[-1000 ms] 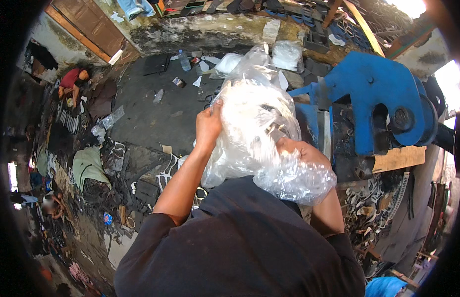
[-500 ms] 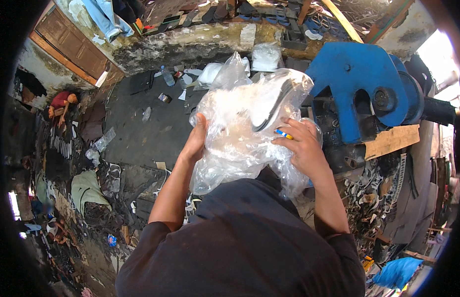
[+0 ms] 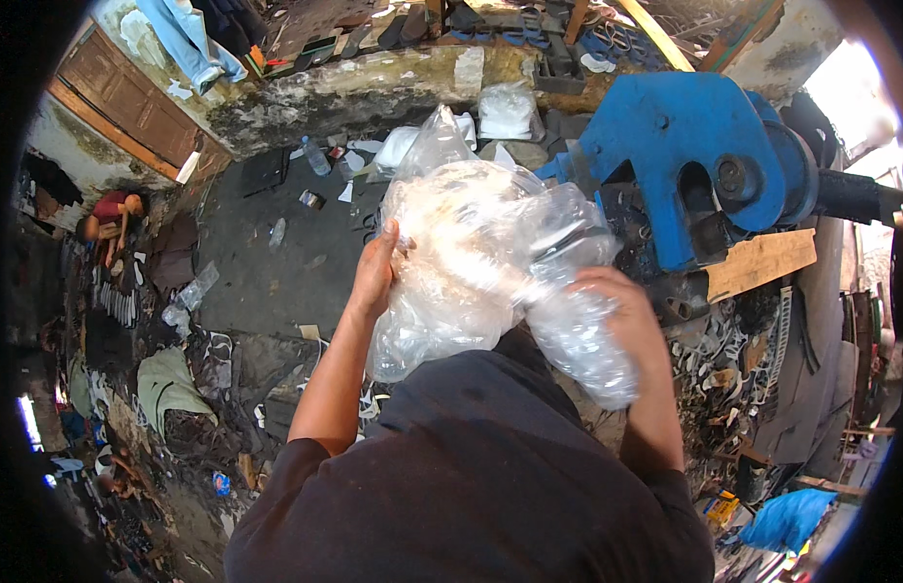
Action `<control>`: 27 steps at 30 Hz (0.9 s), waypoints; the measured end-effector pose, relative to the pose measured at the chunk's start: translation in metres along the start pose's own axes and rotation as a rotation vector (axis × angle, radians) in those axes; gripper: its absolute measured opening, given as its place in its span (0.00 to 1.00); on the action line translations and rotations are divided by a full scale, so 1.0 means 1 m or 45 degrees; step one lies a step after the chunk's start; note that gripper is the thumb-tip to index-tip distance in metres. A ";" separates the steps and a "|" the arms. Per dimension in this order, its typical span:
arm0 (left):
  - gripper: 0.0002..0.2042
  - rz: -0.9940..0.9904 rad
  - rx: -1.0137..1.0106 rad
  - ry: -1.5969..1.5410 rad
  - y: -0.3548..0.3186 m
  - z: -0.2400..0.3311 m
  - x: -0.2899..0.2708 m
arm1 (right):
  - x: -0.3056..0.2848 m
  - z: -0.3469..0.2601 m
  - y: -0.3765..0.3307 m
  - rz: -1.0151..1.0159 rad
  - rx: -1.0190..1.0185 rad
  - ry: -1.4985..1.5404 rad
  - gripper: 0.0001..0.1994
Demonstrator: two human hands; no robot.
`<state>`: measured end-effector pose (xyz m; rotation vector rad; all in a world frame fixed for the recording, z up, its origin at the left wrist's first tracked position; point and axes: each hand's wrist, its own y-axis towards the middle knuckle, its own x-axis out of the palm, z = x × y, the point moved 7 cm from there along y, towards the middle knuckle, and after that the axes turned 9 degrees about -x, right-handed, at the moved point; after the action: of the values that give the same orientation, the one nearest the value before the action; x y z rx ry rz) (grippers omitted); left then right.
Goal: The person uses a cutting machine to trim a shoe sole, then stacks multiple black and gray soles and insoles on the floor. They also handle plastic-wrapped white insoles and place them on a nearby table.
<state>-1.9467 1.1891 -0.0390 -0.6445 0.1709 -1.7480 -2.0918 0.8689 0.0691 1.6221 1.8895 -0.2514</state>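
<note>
While both our hands clutch it, the clear plastic bag bulges at the frame's centre.
Our left hand grips its left side and our right hand clasps its lower right; a blue machine stands upper right, dark scrap-strewn floor spreads left.

Single head-worn fisheye view, steeply downward, close above the person's own chest and forearms.

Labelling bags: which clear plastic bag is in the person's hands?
The large crumpled clear bag, gripped by left hand and right hand. The smaller filled bag sits untouched by the wall.
</note>
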 end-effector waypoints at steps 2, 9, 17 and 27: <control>0.31 0.087 -0.027 0.113 0.007 -0.006 -0.019 | -0.013 0.022 -0.038 0.351 0.503 1.020 0.17; 0.28 0.305 -0.020 0.097 -0.008 -0.005 -0.029 | -0.014 0.032 -0.116 0.729 0.473 1.219 0.21; 0.16 0.127 -0.052 0.319 -0.005 -0.016 -0.041 | 0.013 0.042 -0.101 -0.261 0.683 -0.209 0.34; 0.15 0.011 -0.093 0.226 -0.014 -0.005 -0.021 | -0.100 -0.052 -0.029 0.454 0.594 -0.454 0.28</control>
<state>-1.9579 1.2119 -0.0444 -0.5400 0.3616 -1.7966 -2.1315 0.8076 0.1595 2.0198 1.3045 -0.8144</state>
